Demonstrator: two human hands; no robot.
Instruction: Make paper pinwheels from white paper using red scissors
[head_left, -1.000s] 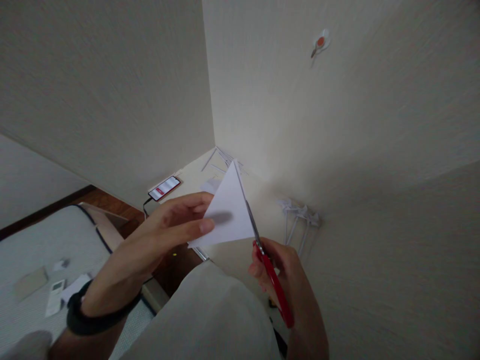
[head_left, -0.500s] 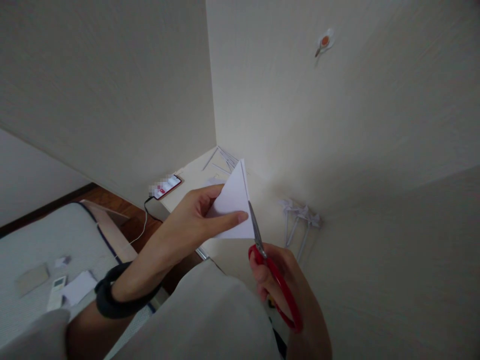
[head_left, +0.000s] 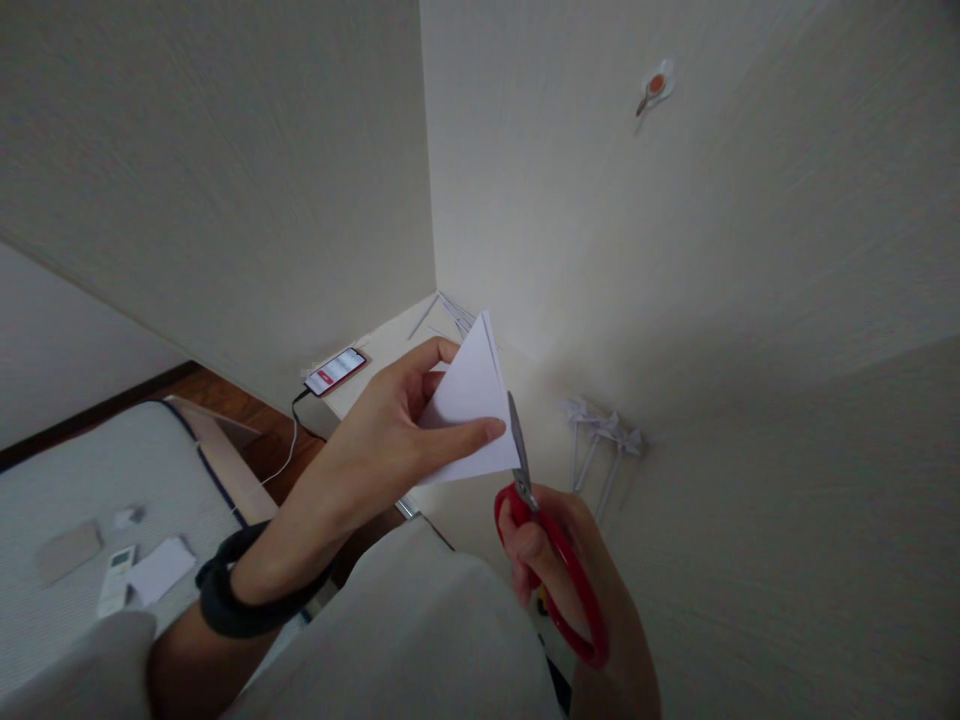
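Nearest the camera, a pale sleeve (head_left: 420, 640) fills the lower middle of the view. Just past it the right hand (head_left: 570, 580) is closed through the red loops of the scissors (head_left: 551, 545), fingers curled round the handles. The steel blades point up and away, and they meet the lower right edge of the paper (head_left: 469, 400); whether the blades are parted or closed on the sheet is hard to tell from this angle.

The left hand (head_left: 390, 440) comes in from the lower left, a dark band (head_left: 240, 600) round its wrist. It pinches the paper, thumb across the near face and the other fingers behind it, so the hand is closed on the sheet. The paper is a white folded triangle (its tip points up toward the room's corner), held in the air above the bench (head_left: 390, 350), between the two hands.

To the left and lower down lies a bed (head_left: 75, 470) with a pale ribbed cover. On it rest a remote (head_left: 116, 590), a white slip (head_left: 161, 570) just beside the remote, and a tan card (head_left: 67, 550) a little farther left.

Beyond the hands, the bench sits in the corner where two cream walls meet. A phone (head_left: 335, 370) with a lit screen lies at its left edge, a cable (head_left: 289, 455) trailing off it toward the floor. Thin white strips (head_left: 450, 312) are scattered at the far corner of the bench, and a bunch of small white paper shapes on sticks (head_left: 604, 430) lies against the right wall. High on that wall is a small hook (head_left: 655, 88) with an orange centre.
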